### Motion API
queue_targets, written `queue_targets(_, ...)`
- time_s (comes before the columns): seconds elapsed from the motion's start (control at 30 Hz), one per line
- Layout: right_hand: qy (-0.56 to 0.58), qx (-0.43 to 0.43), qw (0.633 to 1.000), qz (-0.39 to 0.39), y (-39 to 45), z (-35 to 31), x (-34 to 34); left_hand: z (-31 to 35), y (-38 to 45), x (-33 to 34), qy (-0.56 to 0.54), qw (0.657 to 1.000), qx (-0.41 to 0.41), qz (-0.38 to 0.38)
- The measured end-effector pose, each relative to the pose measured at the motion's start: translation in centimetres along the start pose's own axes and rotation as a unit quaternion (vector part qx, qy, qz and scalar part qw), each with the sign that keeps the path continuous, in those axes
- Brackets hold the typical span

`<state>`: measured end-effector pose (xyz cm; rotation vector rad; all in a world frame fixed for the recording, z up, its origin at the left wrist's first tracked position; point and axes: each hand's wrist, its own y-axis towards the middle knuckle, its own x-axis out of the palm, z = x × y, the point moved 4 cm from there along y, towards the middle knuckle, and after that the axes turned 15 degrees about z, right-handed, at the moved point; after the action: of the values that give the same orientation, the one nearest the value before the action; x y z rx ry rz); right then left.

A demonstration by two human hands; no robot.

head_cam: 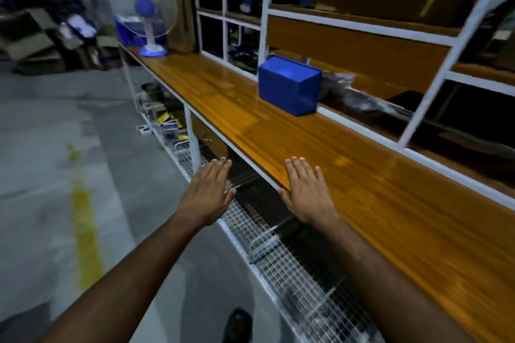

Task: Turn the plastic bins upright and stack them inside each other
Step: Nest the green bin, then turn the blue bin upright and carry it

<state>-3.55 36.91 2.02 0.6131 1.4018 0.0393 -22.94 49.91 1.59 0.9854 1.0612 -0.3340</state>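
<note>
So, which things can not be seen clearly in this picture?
- Blue bin, head view: only closed faces show; any bins nested under it cannot be told.
- Upper shelves: too dark and blurred.
- Lower wire rack: contents hidden under the wooden counter.
- Left hand, right hand: palms face away.

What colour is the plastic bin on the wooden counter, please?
Blue; the bin shows clearly in the head view.
</note>
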Motion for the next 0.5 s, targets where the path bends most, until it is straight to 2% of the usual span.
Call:
queue_targets(0.27, 0.05, 0.005, 0.999, 0.011, 18.3, -2.7, 10.3, -12.1, 14.3, 7.5, 0.016, 1.0, -0.024, -0.012)
queue_targets(0.5, 0.066, 0.024, 0.998, -0.002, 30.3, -2.1, 15.8, -18.4, 25.7, 13.0, 0.024, 0.999, 0.005, -0.026)
